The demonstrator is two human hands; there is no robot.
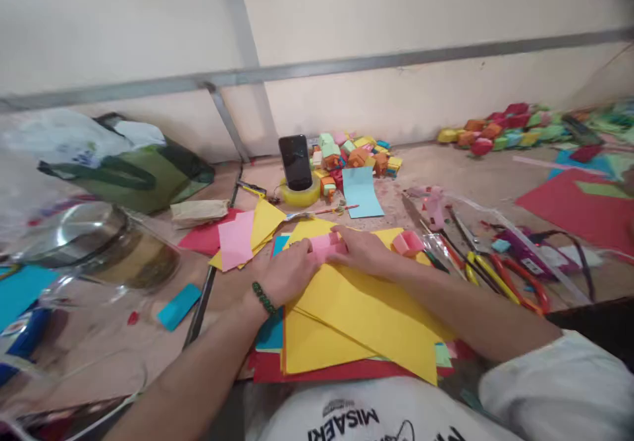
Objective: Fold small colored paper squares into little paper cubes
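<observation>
My left hand (287, 271) and my right hand (360, 249) meet over a small pink paper piece (324, 245), fingers pressed down on it. The pink piece lies on a stack of yellow paper sheets (361, 312), with red and blue sheets under them. A green bead bracelet (263, 298) circles my left wrist. Both hands pinch or press the pink paper; the fingertips are partly hidden by it.
A phone (296, 161) stands in a tape roll (300, 194), with folded coloured paper cubes (354, 154) behind. More cubes (500, 131) lie far right. Scissors and pens (500, 272) lie at the right. A green bag (133, 173) and clear plastic (89, 256) lie at the left.
</observation>
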